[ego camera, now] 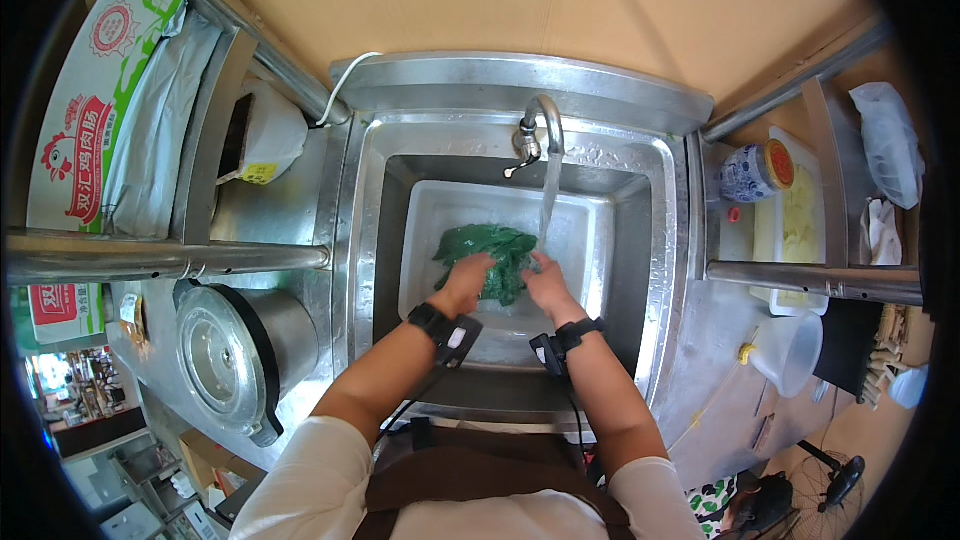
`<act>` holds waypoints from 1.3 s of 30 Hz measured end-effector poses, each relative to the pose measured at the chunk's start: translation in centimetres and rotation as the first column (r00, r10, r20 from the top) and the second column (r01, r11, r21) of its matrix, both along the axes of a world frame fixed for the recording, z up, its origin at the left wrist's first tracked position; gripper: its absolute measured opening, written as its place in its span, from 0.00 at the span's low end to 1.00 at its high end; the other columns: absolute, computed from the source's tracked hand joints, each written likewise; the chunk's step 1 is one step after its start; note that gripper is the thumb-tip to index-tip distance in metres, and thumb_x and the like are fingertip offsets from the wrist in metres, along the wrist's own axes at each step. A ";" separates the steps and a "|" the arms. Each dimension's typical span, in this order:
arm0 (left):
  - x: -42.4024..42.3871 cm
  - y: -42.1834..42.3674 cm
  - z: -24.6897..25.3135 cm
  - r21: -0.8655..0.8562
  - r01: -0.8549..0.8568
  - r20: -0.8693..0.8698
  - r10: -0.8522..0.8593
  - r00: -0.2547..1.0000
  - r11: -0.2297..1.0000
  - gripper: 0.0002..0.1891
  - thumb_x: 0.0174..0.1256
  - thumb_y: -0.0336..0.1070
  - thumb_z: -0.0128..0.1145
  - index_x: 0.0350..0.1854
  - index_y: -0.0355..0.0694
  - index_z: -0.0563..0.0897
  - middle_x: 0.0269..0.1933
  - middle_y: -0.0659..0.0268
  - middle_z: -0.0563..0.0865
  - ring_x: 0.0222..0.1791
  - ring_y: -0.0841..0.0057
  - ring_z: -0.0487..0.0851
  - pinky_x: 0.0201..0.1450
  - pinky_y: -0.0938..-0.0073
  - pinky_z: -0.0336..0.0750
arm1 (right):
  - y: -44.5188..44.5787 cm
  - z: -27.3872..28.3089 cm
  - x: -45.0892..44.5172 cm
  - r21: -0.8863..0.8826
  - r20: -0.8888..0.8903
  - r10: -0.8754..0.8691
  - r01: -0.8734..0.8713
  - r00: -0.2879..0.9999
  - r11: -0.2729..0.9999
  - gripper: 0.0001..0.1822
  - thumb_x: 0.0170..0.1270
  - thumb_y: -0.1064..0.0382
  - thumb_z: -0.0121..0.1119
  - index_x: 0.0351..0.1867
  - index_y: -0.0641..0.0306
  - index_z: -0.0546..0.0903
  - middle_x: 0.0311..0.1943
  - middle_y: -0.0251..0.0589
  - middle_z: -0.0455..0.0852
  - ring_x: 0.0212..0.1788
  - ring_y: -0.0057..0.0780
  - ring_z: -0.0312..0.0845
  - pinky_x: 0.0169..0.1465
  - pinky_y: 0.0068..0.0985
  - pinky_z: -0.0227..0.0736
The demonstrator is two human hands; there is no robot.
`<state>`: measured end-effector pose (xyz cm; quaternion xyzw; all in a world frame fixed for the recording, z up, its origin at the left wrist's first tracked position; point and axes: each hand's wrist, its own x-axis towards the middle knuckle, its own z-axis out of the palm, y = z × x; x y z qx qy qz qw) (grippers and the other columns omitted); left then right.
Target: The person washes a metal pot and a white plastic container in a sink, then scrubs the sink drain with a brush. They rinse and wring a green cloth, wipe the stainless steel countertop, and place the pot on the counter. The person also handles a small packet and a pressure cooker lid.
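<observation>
A wet, dark green cloth (484, 240) lies bunched in shallow water inside a white plastic tub (592, 277). The tub stands in a stainless steel sink (630, 240). My left hand (466, 283) is over the near left part of the cloth with its fingers bent; whether they grip it is hidden. At the cloth's right edge is my right hand (547, 285), its fingers apart and nothing visible between them. Water (551, 187) runs from the curved metal faucet (551, 116) into the tub, just beyond my right hand. A dark band with a small device circles each wrist.
Left of the sink stand a lidded steel pot (225, 356) and, on a shelf, a printed carton (97, 105). To the right are a blue-and-white jar (750, 172), a white container (799, 225) and a translucent plastic vessel (787, 352). A person (757, 502) and a fan (832, 484) are at lower right.
</observation>
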<state>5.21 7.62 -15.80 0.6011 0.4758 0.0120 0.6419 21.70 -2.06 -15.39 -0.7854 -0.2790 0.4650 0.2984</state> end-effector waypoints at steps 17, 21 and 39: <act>-5.7 1.6 1.7 -0.797 -0.275 0.100 0.567 0.818 0.537 0.20 0.71 0.51 0.48 0.50 0.38 0.76 0.43 0.60 0.82 0.41 0.73 0.81 0.48 0.73 0.75 | 2.5 10.2 -11.9 0.343 0.121 0.137 -0.171 0.983 0.923 0.13 0.55 0.56 0.61 0.33 0.62 0.75 0.31 0.51 0.81 0.35 0.54 0.78 0.38 0.43 0.72; -5.0 -1.1 1.9 -0.330 -0.453 0.240 0.538 0.808 0.828 0.19 0.65 0.49 0.57 0.48 0.38 0.76 0.37 0.64 0.82 0.36 0.74 0.80 0.39 0.72 0.75 | 2.1 10.1 -12.0 0.321 0.011 0.004 -0.007 1.000 0.947 0.15 0.61 0.51 0.58 0.29 0.61 0.74 0.22 0.50 0.80 0.28 0.55 0.77 0.31 0.43 0.72; -6.9 -3.2 5.8 -0.549 -0.443 -0.008 0.526 0.851 0.709 0.26 0.68 0.45 0.55 0.64 0.43 0.64 0.60 0.64 0.70 0.56 0.68 0.73 0.55 0.58 0.73 | -0.5 0.4 -3.1 -0.131 0.733 0.161 -0.095 0.661 0.987 0.20 0.64 0.53 0.51 0.54 0.57 0.78 0.62 0.54 0.68 0.64 0.52 0.62 0.60 0.49 0.62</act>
